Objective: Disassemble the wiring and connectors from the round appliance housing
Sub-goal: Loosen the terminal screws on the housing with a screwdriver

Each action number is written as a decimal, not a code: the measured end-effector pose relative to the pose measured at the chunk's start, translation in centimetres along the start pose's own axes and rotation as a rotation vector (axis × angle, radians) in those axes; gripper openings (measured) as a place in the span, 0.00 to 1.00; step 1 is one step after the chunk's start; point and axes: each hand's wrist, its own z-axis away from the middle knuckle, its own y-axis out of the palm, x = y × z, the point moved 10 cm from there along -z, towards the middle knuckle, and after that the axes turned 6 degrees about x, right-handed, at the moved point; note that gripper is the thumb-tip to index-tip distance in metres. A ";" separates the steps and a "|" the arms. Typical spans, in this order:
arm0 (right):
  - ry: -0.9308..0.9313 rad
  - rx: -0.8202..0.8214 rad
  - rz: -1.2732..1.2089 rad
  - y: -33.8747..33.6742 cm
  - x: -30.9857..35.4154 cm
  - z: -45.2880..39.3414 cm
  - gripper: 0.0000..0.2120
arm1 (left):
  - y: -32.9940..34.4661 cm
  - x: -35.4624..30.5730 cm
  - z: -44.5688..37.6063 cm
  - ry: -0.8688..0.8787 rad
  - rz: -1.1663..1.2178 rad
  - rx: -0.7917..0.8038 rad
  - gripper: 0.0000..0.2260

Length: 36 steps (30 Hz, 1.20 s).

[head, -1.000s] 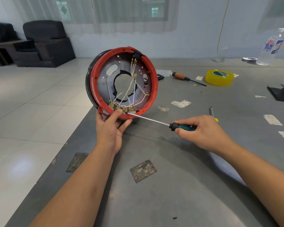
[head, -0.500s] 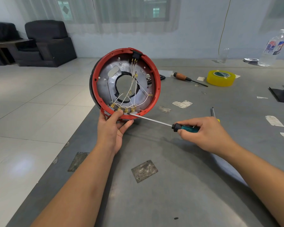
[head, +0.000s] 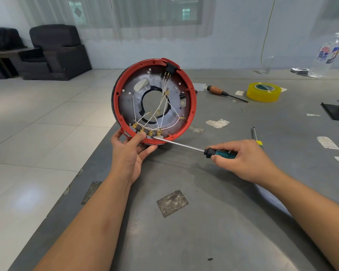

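The round red housing [head: 192,98] stands on edge at the grey table's left corner, its open side facing me. White wires [head: 165,106] cross its grey inner plate to a row of brass connectors [head: 147,131] at the bottom and a black socket [head: 171,67] at the top. My left hand [head: 131,151] grips the lower rim, thumb beside the connectors. My right hand [head: 243,161] holds a teal-handled screwdriver [head: 220,153]; its tip touches the plate by the rightmost connector.
On the grey table [head: 184,231] lie a wooden-handled screwdriver [head: 219,91], a yellow tape roll [head: 263,91], a second yellow-tipped tool [head: 255,135] behind my right hand, a water bottle [head: 325,57] and a black sheet [head: 335,112] at the right. The table's left edge drops to tiled floor.
The housing, both hands and the screwdriver hold almost the same pose; only the view shifted slightly.
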 end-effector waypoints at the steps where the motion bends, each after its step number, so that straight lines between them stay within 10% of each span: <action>1: -0.004 0.000 -0.002 -0.1 0.1 0.0 0.12 | 0.0 0.0 0.0 -0.002 -0.002 -0.002 0.29; 36: -0.148 0.034 0.093 2.5 0.8 0.8 0.12 | -0.4 0.2 0.3 0.015 0.107 -0.066 0.27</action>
